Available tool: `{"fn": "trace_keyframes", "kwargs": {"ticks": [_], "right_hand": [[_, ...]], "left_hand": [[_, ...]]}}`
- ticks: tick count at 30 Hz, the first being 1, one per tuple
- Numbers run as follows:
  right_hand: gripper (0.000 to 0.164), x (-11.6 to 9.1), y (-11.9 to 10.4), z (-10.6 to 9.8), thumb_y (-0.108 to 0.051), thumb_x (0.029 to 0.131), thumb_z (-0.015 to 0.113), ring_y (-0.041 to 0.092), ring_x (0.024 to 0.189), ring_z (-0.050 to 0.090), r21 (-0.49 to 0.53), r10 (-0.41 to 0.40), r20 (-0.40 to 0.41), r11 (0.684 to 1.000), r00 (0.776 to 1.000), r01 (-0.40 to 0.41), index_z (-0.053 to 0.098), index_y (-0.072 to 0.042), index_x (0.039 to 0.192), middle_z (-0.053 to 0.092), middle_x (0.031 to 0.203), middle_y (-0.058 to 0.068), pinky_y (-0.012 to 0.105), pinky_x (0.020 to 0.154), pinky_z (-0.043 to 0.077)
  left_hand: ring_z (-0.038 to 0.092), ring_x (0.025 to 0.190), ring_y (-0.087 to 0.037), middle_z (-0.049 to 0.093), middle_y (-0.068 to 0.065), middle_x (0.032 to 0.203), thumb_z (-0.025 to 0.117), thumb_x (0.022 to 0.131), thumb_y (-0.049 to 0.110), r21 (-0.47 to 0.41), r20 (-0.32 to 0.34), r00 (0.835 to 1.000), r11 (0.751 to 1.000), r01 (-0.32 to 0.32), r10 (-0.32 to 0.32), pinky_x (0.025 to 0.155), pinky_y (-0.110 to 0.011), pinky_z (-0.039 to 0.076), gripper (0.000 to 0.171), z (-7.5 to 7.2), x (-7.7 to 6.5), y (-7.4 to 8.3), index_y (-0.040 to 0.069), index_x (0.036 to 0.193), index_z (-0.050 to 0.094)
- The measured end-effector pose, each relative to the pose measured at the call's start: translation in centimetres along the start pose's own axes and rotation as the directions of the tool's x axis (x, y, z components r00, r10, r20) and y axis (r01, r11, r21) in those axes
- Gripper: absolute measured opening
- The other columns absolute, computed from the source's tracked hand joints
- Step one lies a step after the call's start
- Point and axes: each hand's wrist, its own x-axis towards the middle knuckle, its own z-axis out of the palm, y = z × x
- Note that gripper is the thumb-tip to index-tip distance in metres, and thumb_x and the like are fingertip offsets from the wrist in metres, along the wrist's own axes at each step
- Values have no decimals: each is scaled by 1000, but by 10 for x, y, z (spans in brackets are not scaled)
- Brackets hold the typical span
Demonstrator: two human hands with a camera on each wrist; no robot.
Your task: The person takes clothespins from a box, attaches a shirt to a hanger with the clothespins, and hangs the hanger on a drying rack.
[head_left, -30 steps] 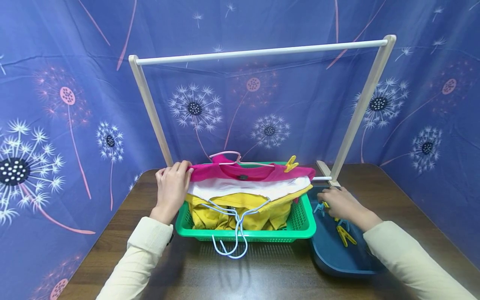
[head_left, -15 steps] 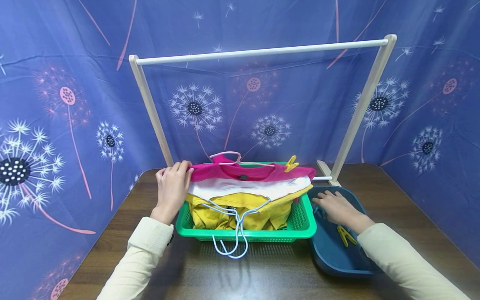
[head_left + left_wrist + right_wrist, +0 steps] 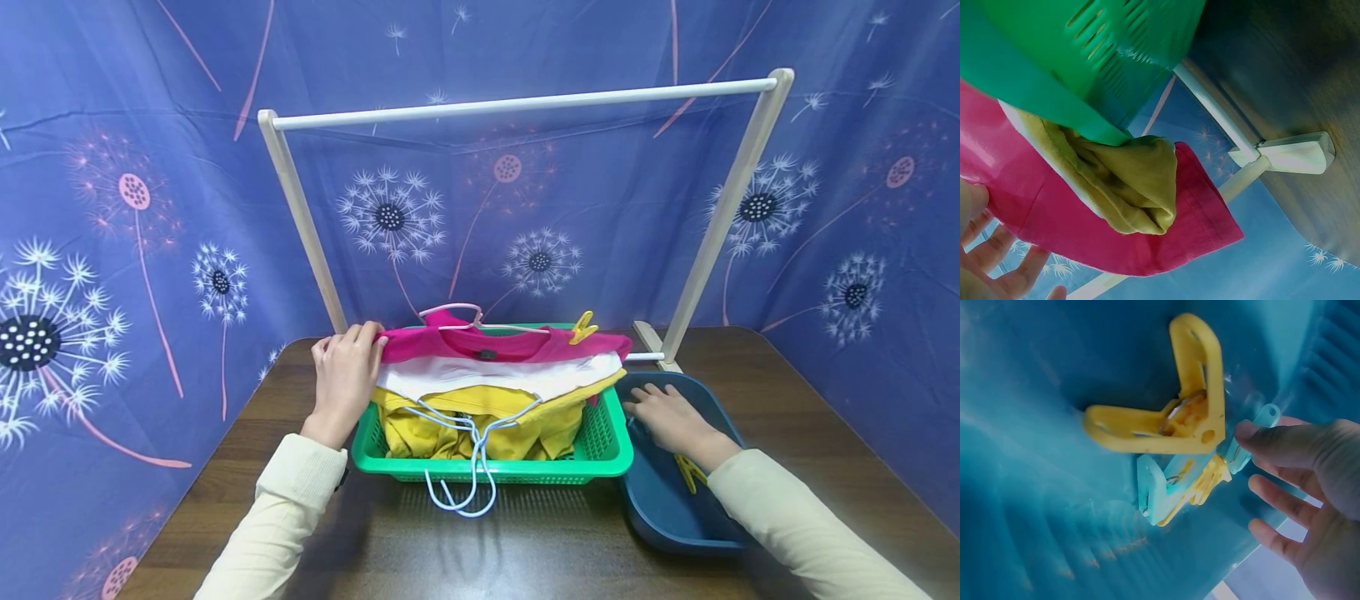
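Observation:
My left hand (image 3: 343, 375) grips the left shoulder of a pink shirt (image 3: 416, 343), thumb in front and fingers behind it. The shirt, on a pink hanger (image 3: 510, 327), lies over white and yellow clothes (image 3: 487, 400) on a green basket (image 3: 491, 468). A yellow clothespin (image 3: 582, 328) is clipped near its right shoulder. Inside the dark blue tray (image 3: 660, 525), my right hand (image 3: 678, 421) pinches a light blue clothespin (image 3: 1267, 416) between thumb and index finger. Beside it lie a larger-looking yellow clothespin (image 3: 1215, 394) and another light blue clothespin (image 3: 1155, 487).
A wooden rack with a white bar (image 3: 525, 104) stands behind the basket. Pale blue hanger hooks (image 3: 491, 492) hang over the basket's front rim. The tray sits right beside the basket on the brown table (image 3: 540, 550). A blue patterned cloth (image 3: 637, 192) backs everything.
My right hand has moved slightly left and toward me within the tray, over the clothespins. The left hand and the shirt stay where they were.

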Motion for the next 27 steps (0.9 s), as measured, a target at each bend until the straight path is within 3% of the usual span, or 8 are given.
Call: {"fn": "trace_keyframes", "kwargs": {"ticks": [11, 27], "right_hand": [[38, 1, 0, -1, -1, 71, 73, 44, 114, 50, -31, -8, 20, 999, 1000, 8, 67, -9, 107, 60, 116, 21, 63, 91, 36], [42, 1, 0, -1, 2, 71, 72, 44, 111, 53, 38, -58, 13, 998, 998, 58, 66, -8, 111, 65, 110, 16, 65, 91, 34]], "left_hand": [[60, 80, -34, 64, -8, 86, 58, 89, 21, 6, 3, 1000, 1000, 6, -6, 86, -51, 31, 9, 0, -1, 0, 13, 94, 60], [57, 85, -36, 62, -13, 93, 54, 91, 27, 9, 7, 1000, 1000, 19, -19, 87, -51, 31, 20, 1, -1, -3, 8, 94, 59]]}}
